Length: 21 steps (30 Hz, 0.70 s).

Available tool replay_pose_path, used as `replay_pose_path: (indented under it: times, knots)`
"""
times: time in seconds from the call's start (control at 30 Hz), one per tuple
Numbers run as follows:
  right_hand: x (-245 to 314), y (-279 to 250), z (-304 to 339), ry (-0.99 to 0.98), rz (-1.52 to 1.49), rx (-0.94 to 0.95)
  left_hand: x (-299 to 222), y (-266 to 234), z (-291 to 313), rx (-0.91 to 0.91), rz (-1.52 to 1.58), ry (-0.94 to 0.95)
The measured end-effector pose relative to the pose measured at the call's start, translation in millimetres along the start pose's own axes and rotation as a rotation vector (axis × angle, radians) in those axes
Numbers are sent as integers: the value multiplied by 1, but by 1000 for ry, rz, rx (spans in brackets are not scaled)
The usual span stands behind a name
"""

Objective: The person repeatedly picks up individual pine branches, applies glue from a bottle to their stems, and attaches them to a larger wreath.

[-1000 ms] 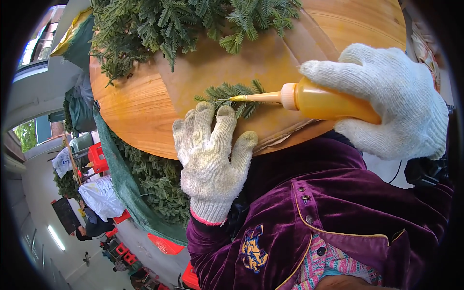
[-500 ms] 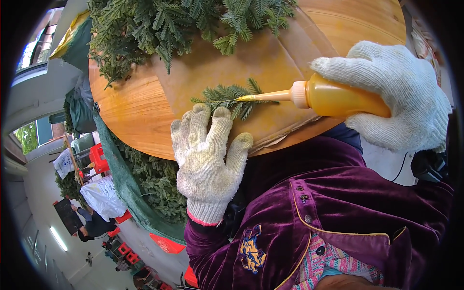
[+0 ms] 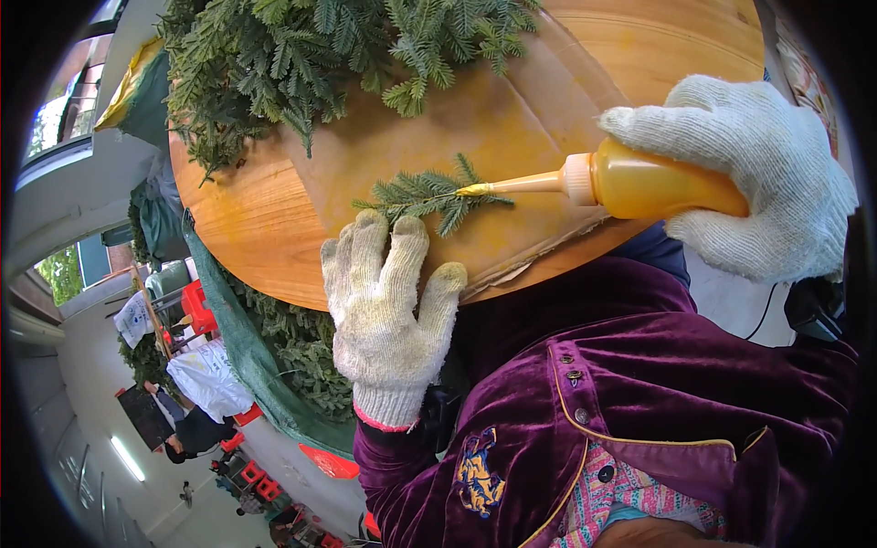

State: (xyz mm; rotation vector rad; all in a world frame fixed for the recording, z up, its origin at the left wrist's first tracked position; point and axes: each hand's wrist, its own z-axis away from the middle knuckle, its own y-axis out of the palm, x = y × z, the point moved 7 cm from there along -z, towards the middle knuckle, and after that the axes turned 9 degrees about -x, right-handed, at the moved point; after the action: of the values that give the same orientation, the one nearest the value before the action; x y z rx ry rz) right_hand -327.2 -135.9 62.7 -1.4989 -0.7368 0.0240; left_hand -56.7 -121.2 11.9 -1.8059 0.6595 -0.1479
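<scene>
My right hand (image 3: pixel 763 178), in a white knit glove, grips a squeeze bottle (image 3: pixel 626 183) of yellow-orange liquid. The bottle lies nearly level, its long nozzle pointing left. Yellow-smeared, the nozzle tip meets the stem of a small green fir sprig (image 3: pixel 429 196). That sprig rests on a brown sheet (image 3: pixel 475 128) stained with yellow. My left hand (image 3: pixel 388 310), in a soiled white glove, lies palm down with fingers spread. Its fingertips are at the near edge of the sprig; whether they press on it I cannot tell.
A large pile of fir branches (image 3: pixel 311 55) covers the far left of the round wooden table (image 3: pixel 242 228). Below the table's left edge, a green sack (image 3: pixel 247 338) holds more branches. Red stools (image 3: pixel 199 306), a white bag (image 3: pixel 210 379) and another person (image 3: pixel 192 429) are farther left.
The nozzle tip now sits farther right along the sprig's stem. My left fingers have drawn slightly back from the sprig. The whole view has shifted a little.
</scene>
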Motion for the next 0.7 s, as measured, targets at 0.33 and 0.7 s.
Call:
replay_pose_path:
  times: [0.33, 0.7]
  knots:
    - [-9, 4, 17, 32, -36, -13, 1, 1, 2, 34, -10, -53]
    - [-26, 25, 33, -24, -294, -65, -1, -1, 1, -54, 52, -31]
